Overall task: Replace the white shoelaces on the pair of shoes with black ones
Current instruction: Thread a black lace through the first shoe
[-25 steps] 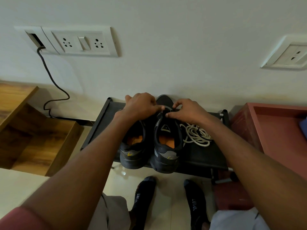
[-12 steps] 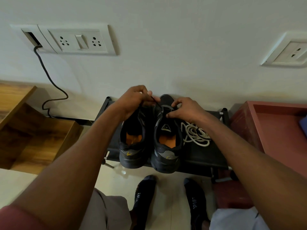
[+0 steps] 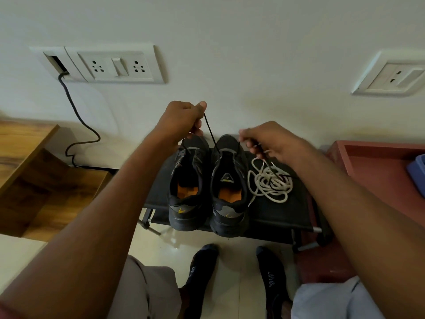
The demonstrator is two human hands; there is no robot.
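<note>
The left hand (image 3: 181,118) is pinching one end of the black shoelace (image 3: 209,132) between thumb and fingers, holding it taut above the right shoe (image 3: 230,185). The right hand (image 3: 269,141) is gripping the other end with curled fingers. Both shoes are sitting at the rack (image 3: 287,215)'s front edge, left shoe (image 3: 187,187) beside it, white shoelaces (image 3: 269,183) lying coiled just right of them.
</note>
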